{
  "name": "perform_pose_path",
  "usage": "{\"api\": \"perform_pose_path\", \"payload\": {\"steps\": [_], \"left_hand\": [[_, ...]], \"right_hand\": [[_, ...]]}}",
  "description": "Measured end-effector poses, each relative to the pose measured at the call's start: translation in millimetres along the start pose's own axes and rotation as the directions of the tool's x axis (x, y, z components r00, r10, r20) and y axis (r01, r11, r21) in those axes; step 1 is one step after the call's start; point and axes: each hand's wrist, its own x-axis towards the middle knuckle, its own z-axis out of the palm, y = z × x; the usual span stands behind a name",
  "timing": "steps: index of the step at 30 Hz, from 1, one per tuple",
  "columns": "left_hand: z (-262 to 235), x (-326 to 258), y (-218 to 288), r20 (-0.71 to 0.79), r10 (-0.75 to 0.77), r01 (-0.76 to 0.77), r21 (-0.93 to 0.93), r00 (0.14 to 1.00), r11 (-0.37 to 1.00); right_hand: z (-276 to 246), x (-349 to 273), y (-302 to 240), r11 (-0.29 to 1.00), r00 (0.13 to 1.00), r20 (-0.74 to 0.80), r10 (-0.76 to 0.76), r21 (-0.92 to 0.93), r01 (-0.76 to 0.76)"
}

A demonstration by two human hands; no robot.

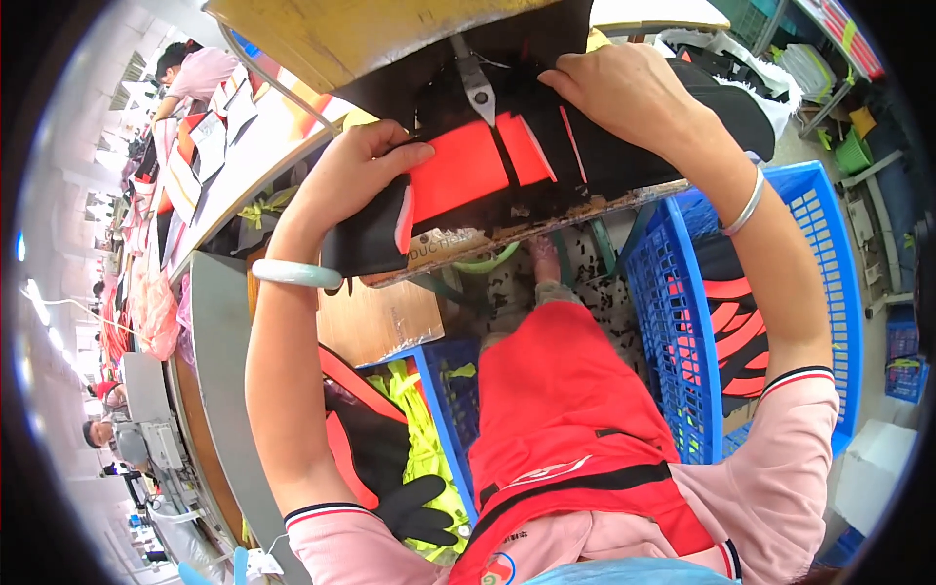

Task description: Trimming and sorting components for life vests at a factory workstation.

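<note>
A black and bright orange-red fabric piece [458, 171] lies across the machine's work surface in front of me. My left hand [351, 175] is closed on its left side, with the thumb on top at the edge of the orange-red panel. My right hand [629, 93] pinches black fabric farther right, its fingertips bent down beside the machine. Between the hands, a pointed metal part [478, 93] reaches down onto the fabric from under the yellow machine housing [370, 44]. Shadow under the housing hides the spot behind that part.
At my right stands a blue crate [843, 292] holding black and orange-red pieces. Lower left, a blue bin [453, 400] sits beside yellow-green strips [419, 439] and black pieces. A long table [249, 166] with fabric panels runs off left, where a person [200, 73] leans over it.
</note>
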Motion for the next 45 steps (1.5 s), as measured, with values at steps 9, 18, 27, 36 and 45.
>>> {"api": "perform_pose_path", "payload": {"steps": [9, 18, 27, 36, 45], "left_hand": [[-51.3, -141.9, -12.6, -0.126, -0.109, 0.081, -0.213, 0.986, 0.974], [80.6, -235.7, 46.7, -0.157, 0.251, -0.287, -0.701, 0.955, 0.653], [177.3, -237.7, 60.5, -0.602, -0.310, -0.502, -0.792, 0.735, 0.347], [175.7, -239.1, 41.0, -0.572, -0.522, -0.632, -0.771, 0.633, 0.079], [141.8, -249.6, 64.0, -0.600, -0.508, -0.399, -0.796, 0.618, 0.455]], "right_hand": [[-104.8, -86.9, 30.8, 0.914, 0.955, 0.206, 0.214, 0.302, -0.270], [-130.1, -141.4, -138.1, 0.307, 0.970, 0.232, -0.073, 0.930, -0.200], [-75.8, -141.6, -238.7, 0.229, 0.955, -0.119, 0.271, 0.972, 0.056], [-73.9, -158.1, -272.0, -0.011, 0.978, -0.008, 0.211, 1.000, 0.011], [-64.8, -158.0, -276.5, -0.066, 0.965, 0.027, 0.261, 0.998, -0.010]]}}
